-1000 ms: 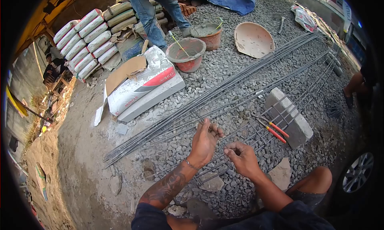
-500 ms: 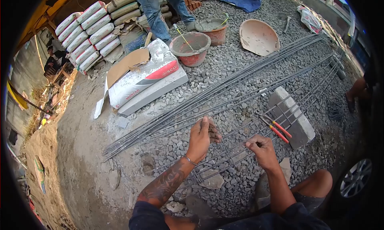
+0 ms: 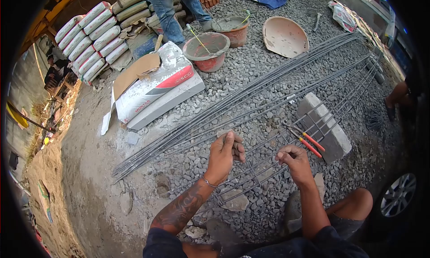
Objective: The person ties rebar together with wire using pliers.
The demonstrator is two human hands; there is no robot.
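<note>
My left hand [image 3: 225, 156] is raised over the near end of a rebar cage [image 3: 256, 176], thumb up and fingers loosely curved and apart; I see nothing in it. To its right, my right hand [image 3: 293, 161] is closed in a pinch above the cage's edge. Whatever lies between those fingertips is too small to make out. Pincers with red and orange handles [image 3: 309, 143] rest on the cage, just beyond my right hand. Under the cage's far part stands a grey concrete block [image 3: 323, 128].
Long loose rebars [image 3: 237, 101] lie diagonally across the gravel [image 3: 251, 69]. Beyond them are a mortar bag [image 3: 154, 90] on a pale block, two buckets [image 3: 207, 52] and a tilted basin [image 3: 285, 37]. A person in jeans [image 3: 163, 16] stands behind. A wheel [image 3: 398, 195] is at right.
The view has shifted slightly, so the background sits a little further left and up. My left hand's fingers are curled slightly more; my right hand stays in its pinch.
</note>
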